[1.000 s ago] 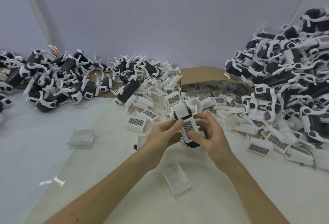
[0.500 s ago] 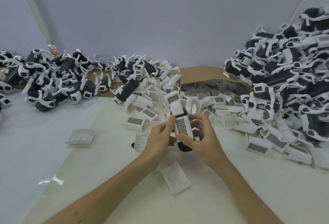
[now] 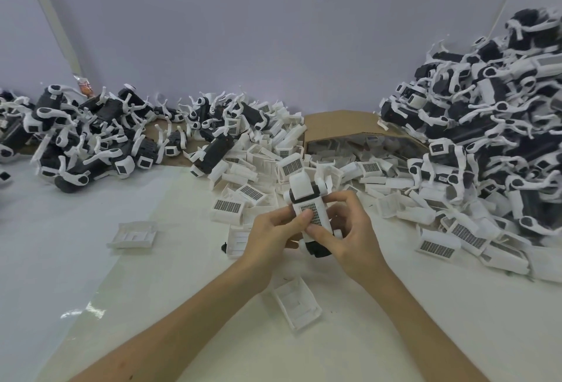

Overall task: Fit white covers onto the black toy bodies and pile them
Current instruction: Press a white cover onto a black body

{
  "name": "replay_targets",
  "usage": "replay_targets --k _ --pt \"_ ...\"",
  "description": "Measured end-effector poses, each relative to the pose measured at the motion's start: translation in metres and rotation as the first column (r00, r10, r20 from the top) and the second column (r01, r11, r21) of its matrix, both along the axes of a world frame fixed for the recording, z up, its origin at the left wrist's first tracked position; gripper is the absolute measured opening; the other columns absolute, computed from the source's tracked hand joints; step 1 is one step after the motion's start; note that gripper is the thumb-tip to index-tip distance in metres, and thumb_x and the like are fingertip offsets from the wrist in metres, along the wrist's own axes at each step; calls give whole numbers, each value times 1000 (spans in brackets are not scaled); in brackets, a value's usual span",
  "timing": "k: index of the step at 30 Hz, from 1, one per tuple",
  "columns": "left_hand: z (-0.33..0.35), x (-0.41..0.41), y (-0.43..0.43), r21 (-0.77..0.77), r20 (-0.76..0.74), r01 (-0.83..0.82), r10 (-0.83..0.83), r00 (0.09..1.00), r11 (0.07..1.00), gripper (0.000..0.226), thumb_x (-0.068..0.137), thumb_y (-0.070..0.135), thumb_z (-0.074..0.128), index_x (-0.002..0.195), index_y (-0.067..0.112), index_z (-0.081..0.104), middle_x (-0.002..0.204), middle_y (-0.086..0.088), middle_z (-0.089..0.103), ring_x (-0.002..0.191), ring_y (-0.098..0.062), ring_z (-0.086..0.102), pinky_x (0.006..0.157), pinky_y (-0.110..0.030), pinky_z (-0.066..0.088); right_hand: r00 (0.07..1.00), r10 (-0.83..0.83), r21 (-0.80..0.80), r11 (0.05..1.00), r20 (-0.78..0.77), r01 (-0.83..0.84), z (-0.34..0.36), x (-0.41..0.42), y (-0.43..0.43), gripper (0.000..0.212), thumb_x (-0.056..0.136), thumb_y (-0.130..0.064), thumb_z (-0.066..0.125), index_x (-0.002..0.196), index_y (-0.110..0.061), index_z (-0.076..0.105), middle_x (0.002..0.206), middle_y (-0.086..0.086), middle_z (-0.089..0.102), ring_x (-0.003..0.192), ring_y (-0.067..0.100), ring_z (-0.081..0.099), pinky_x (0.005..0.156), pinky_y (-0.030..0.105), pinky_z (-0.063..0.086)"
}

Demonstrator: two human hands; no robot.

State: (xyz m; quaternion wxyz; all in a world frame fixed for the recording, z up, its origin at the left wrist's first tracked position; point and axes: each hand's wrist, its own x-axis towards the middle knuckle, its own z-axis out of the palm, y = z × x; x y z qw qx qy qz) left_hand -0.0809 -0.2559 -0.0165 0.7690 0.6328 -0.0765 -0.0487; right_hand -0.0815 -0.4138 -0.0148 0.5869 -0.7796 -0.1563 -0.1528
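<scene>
Left hand [image 3: 270, 237] and right hand [image 3: 349, 229] grip the black toy body [image 3: 317, 251] with curled fingers [image 3: 346, 199], thumbs now shifted onto its white cover [image 3: 315, 211], so seating looks nearly done.

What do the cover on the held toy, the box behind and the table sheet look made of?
The cover on the held toy looks like moulded plastic: matt white, with crisp edges and a dark grille. The box is brown cardboard, matt, with a folded flap. The table sheet is probably clear plastic film: it is glossy and shows glare streaks.
</scene>
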Motion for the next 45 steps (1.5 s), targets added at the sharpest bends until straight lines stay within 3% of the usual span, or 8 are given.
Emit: replay_targets --k 6,12,18,21,27,36,40,45 --pt "-2 1 -2 -22 -23 22 -22 999 1000 22 96 34 65 106 20 79 102 -7 78 84 -20 71 77 -29 55 1000 -23 -23 999 4 23 -1 0 2 41 74 -34 78 107 -31 55 90 -3 69 78 16 68 63 24 52" --pt "-1 5 0 -33 -26 -36 35 999 999 28 99 33 60 120 19 71 108 -1 77 100 -20 73 83 -30 57 999 -45 -74 996 -30 43 -1 4 -6 30 81 -41 67 108 -30 62 94 -10 72 87 10 66 85 37 50" --pt "-1 7 0 -48 -17 -23 23 1000 999 50 75 32 81 120 18 65 105 -1 77 100 -17 72 84 -30 56 995 -104 -89 991 -4 103 3 4 -8 26 84 -47 61 109 -42 57 102 -24 65 92 2 62 79 21 45" --pt "-4 6 0 4 64 -15 14 998 1000 45 75 29 87 113 22 64 91 3 75 82 -14 73 64 -23 56 997 -82 -63 995 -16 81 6 2 -9 35 83 -50 61 117 -42 55 110 -22 63 98 0 62 81 21 45" --pt "-4 1 -5 256 396 -155 43 917 954 43 69 45 77 107 33 62 88 15 67 76 -13 67 63 -38 58 1000 -17 -129 991 -18 15 5 -2 -11 77 71 -62 66 139 -34 44 129 -21 57 117 6 55 90 32 47" --pt "-1 0 -3 368 499 -238 25 866 899 52 71 56 71 117 36 58 102 19 66 92 -9 66 77 -42 56 999 37 -110 993 0 -37 3 -3 -11 46 78 -40 71 117 -28 52 92 -6 74 78 13 64 73 29 48" --pt "-2 1 -2 408 541 -310 46 840 859 42 74 49 74 111 38 58 100 23 65 89 -5 65 71 -25 53 999 10 -130 991 -32 -14 0 -2 -9 53 73 -52 69 120 -38 48 100 -17 70 74 7 62 67 19 44" --pt "-4 4 -1 498 603 -435 61 796 750 39 75 28 85 94 43 55 84 25 63 81 -1 59 71 -16 42 993 -117 -199 973 12 117 -1 3 -11 88 68 -48 77 142 -42 30 127 -29 47 105 2 56 77 15 41"
